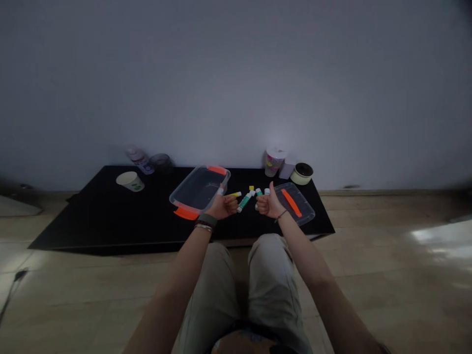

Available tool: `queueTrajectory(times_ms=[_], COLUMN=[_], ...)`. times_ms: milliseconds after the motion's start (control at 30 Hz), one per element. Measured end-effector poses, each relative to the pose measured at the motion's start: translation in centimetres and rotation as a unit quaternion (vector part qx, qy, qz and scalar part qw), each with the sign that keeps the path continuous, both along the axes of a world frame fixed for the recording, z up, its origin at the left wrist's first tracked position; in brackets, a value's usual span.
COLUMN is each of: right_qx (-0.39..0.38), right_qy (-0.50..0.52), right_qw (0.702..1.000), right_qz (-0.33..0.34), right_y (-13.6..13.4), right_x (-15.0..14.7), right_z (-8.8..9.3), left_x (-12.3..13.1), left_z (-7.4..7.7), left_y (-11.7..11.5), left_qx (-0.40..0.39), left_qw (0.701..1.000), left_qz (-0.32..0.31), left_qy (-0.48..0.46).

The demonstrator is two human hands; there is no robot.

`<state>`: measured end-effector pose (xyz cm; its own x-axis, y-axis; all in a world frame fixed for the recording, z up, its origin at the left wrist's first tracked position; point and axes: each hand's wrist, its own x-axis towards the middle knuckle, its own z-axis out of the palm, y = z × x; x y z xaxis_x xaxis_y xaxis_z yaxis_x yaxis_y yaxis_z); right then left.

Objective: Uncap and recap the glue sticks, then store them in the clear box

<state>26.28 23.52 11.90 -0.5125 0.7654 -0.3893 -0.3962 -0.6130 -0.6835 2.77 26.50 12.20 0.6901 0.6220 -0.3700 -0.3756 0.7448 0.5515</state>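
Over the front middle of the black table, both my hands are closed with the thumbs pointing up. My left hand (222, 205) has its fingers curled in, and I see nothing held in them. It is beside a clear plastic container (179, 196) with orange clips. My right hand (270, 203) is curled the same way, with no held thing visible. Behind and between the hands lie several small sticks: a green and white glue stick (245, 202), a yellow one (235, 194) and a yellow cap (251, 188). Near my right hand is a clear lid (306, 209) with an orange handle.
A paper cup (130, 181) stands at the left of the black table (110, 221). Behind it are a bottle (140, 160) and a dark jar (161, 162). A patterned plastic cup (274, 162), a pale box (286, 170) and a round tin (302, 174) stand by the wall.
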Motion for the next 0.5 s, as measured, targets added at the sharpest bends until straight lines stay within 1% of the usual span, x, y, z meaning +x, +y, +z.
queueTrajectory(times_ms=[233,300,367,400,433,467,500], right_qx=[0.010,0.020,0.043,0.062,0.088,0.119,0.150], right_qy=[-0.007,-0.015,-0.050,-0.091,-0.161,-0.249,-0.338], right_qw=[1.000,1.000,0.998,0.994,0.983,0.960,0.925], right_qz=[0.000,0.009,0.009,-0.001,-0.023,-0.053,-0.088], right_y=[0.2,0.1,0.1,0.1,0.0,0.0,-0.1], right_x=[0.0,-0.1,-0.3,-0.4,-0.5,-0.6,-0.6], right_z=[-0.3,-0.2,-0.2,-0.1,-0.1,-0.1,-0.2], left_x=[0.1,0.1,0.3,0.6,0.9,1.2,1.6], left_z=[0.0,-0.1,-0.3,-0.5,-0.9,-1.3,-1.9], left_y=[0.5,0.5,0.5,0.5,0.5,0.4,0.3], left_qx=[0.028,0.057,0.112,0.157,0.207,0.254,0.291], left_qw=[1.000,0.998,0.991,0.979,0.956,0.923,0.886], left_qz=[-0.008,-0.011,-0.014,-0.012,-0.006,0.004,0.016], left_qy=[-0.009,0.009,0.065,0.127,0.206,0.288,0.361])
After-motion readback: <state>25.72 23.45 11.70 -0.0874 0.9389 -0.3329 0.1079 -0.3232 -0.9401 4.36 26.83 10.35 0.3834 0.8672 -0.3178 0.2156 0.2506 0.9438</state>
